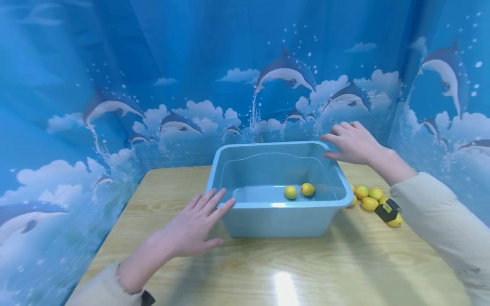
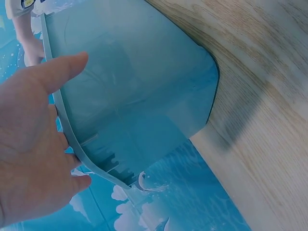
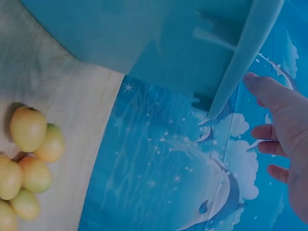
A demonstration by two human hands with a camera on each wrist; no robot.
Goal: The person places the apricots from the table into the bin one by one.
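A light blue plastic tub [image 1: 245, 210] stands in the middle of a wooden table [image 1: 268, 272]. Two yellow lemons [image 1: 299, 191] lie inside it near the front wall. My left hand [image 1: 197, 223] is open, its straight fingers reaching the tub's front left corner rim [image 2: 67, 130]. My right hand [image 1: 350, 142] is open at the tub's far right corner, fingers spread, with the thumb [image 3: 269, 91] by the rim [image 3: 240, 67]. Several more lemons [image 1: 369, 197] lie in a heap on the table right of the tub [image 3: 29, 159].
A blue curtain printed with dolphins and clouds [image 1: 245, 85] encloses the table on the left, back and right. A small black and yellow device [image 1: 387, 211] sits on my right sleeve, over the lemon heap. The table's front part reflects a ceiling light [image 1: 285, 289].
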